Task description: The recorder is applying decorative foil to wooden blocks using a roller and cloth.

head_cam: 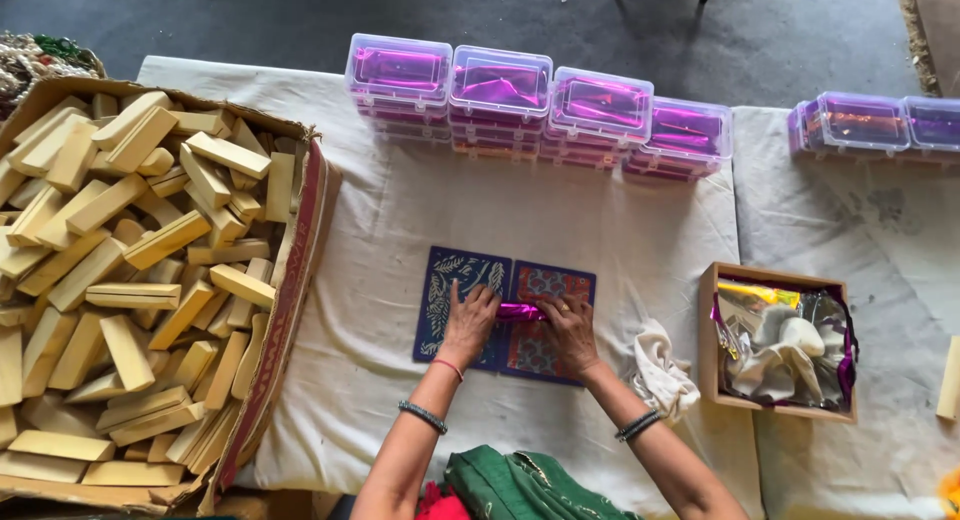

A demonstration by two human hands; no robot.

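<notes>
Near the middle of the cloth-covered counter [380, 320], the left hand [470, 320] and the right hand [568, 330] both press down on a small bar wrapped in shiny purple foil [520, 311] — each hand closed over one end — and it lies across two patterned blue mats [505, 315]. To the left sits a big cardboard box [290, 300] heaped with pale wooden blocks [130, 280], to the right a white rag [660, 370] and a wooden tray [712, 330] of crumpled wrappers. Farther off — along the far edge — stand stacked clear plastic boxes [540, 105] holding purple foil.
</notes>
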